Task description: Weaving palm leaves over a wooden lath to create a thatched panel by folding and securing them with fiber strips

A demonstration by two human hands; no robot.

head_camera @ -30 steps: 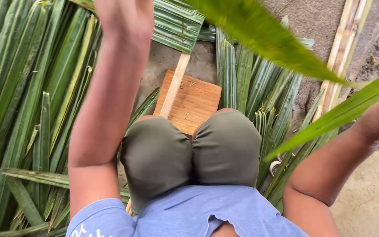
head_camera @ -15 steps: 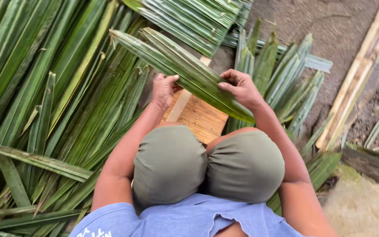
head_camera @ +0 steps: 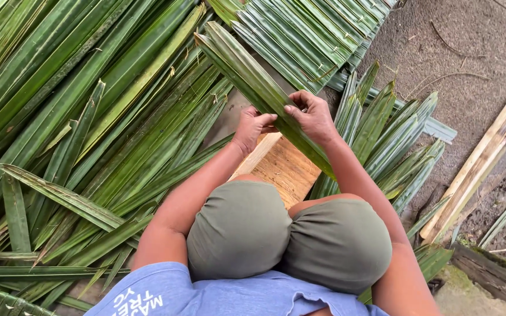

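Note:
A long folded green palm leaf lies slanted across a small wooden board in front of my knees. My left hand grips the leaf's near side over the board's far edge. My right hand presses on the leaf just to the right of it, fingers curled over the fold. The leaf's lower end runs under my right forearm. My knees in olive cloth hide the board's near part.
Loose palm leaves cover the ground at left. A woven panel of leaves lies at the top. More leaves fan out at right. Pale wooden poles lie on bare earth at far right.
A second ago my arms were raised with a leaf overhead. The leaf has come down across the board, and both hands have since slid along it and closed on it.

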